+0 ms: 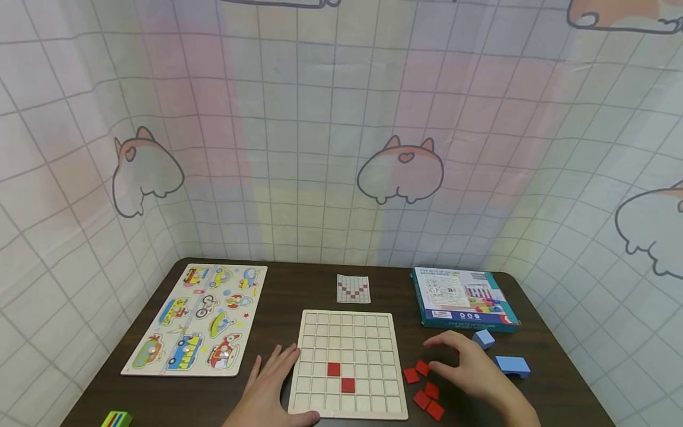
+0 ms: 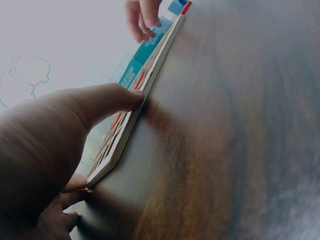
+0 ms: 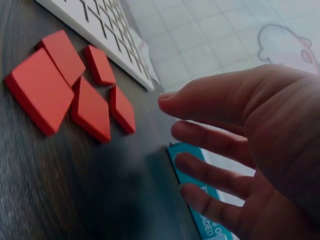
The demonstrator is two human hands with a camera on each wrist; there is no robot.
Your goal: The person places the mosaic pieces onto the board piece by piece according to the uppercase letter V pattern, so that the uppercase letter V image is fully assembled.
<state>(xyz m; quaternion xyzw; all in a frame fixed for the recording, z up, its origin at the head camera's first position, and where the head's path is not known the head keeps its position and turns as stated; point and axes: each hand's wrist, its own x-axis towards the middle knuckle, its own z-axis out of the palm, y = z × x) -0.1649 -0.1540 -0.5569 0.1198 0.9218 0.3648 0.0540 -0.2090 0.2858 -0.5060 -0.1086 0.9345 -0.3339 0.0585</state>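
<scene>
Two red square tiles (image 1: 347,385) are seated in the wooden grid board (image 1: 348,343), touched at its edges by the spread left hand (image 1: 269,388); five loose tiles (image 1: 421,400) are left unplaced beside the empty, loosely spread right hand (image 1: 465,365).

"FIVE SETS OF" is picked out along the far edge of the teal box's (image 1: 463,296) top, the next words blurred! On its side, in the right wrist view, "OF" and "ADED" are caught; smaller print is lost to blur.
</scene>
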